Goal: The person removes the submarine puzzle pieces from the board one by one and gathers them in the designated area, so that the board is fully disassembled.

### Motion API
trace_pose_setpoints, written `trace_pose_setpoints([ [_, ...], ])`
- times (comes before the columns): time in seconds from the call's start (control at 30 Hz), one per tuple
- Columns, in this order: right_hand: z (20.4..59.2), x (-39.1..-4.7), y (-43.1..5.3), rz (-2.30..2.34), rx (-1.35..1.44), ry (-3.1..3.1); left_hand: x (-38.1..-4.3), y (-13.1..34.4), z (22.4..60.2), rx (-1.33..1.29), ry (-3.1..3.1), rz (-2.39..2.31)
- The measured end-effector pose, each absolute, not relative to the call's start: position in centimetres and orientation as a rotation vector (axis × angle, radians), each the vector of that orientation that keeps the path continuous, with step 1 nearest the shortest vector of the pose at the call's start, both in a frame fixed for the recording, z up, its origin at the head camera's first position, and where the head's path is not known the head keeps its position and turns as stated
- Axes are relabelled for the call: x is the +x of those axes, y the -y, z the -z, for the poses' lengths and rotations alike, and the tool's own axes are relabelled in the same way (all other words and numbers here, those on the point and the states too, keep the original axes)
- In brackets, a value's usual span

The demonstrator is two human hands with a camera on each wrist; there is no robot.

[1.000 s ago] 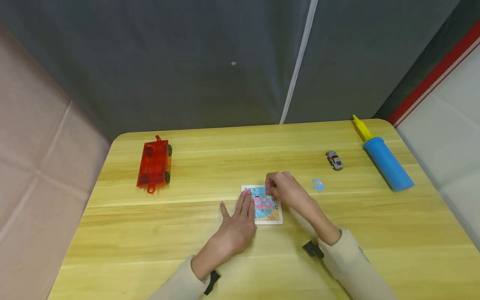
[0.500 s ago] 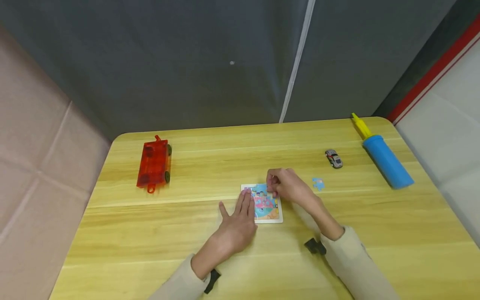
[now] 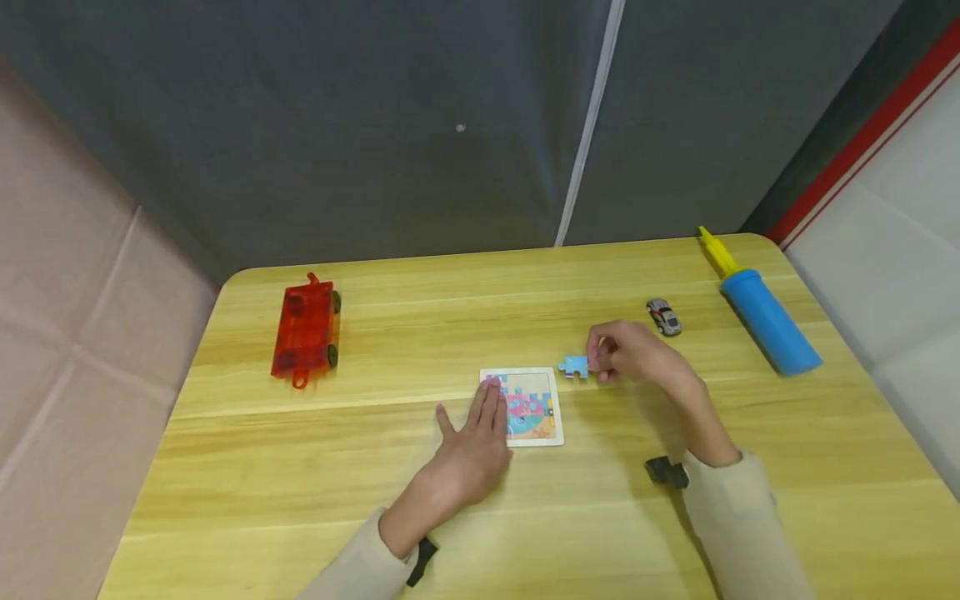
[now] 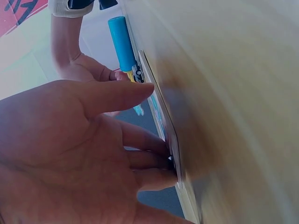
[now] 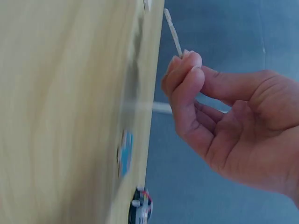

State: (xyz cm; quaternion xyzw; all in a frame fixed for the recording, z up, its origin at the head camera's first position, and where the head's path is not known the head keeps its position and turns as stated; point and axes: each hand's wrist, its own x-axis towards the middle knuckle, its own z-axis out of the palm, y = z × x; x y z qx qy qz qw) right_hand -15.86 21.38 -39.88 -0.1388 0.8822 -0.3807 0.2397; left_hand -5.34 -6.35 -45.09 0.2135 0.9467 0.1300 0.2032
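Observation:
A small jigsaw puzzle in a white-rimmed tray (image 3: 557,433) lies flat on the table, its upper right part showing bare backing. My left hand (image 3: 468,458) rests on the tray's left side with fingers straight. Just right of the tray, my right hand (image 3: 633,360) pinches a blue puzzle piece (image 3: 574,367) between thumb and fingertips. In the right wrist view that piece (image 5: 173,32) is seen edge-on, held above the tabletop. Another blue piece (image 5: 125,153) lies on the table there; in the head view the right hand hides it.
A silver toy car (image 3: 664,317) sits beyond the right hand. Farther right lies a blue hand pump (image 3: 772,323) with a yellow nozzle. At the left of the wooden table (image 3: 300,467) is a red translucent toy wagon (image 3: 303,329). A dark curtain (image 3: 337,133) hangs behind.
My right hand has moved right, off the tray, with the blue puzzle piece pinched in it, which bares the tray's upper right part. The left hand has stayed on the tray.

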Motion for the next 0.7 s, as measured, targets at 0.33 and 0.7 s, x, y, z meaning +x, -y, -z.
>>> trace_pose_setpoints([
  [0.33,40.0,-16.3,-23.4,0.922,-0.323,-2.450,-5.6,6.6,47.1,0.613,-2.657,-0.355],
  [0.7,40.2,-16.4,-23.6,0.832,-0.284,-2.510,-5.5,6.6,47.3,0.633,-2.677,-0.309],
])
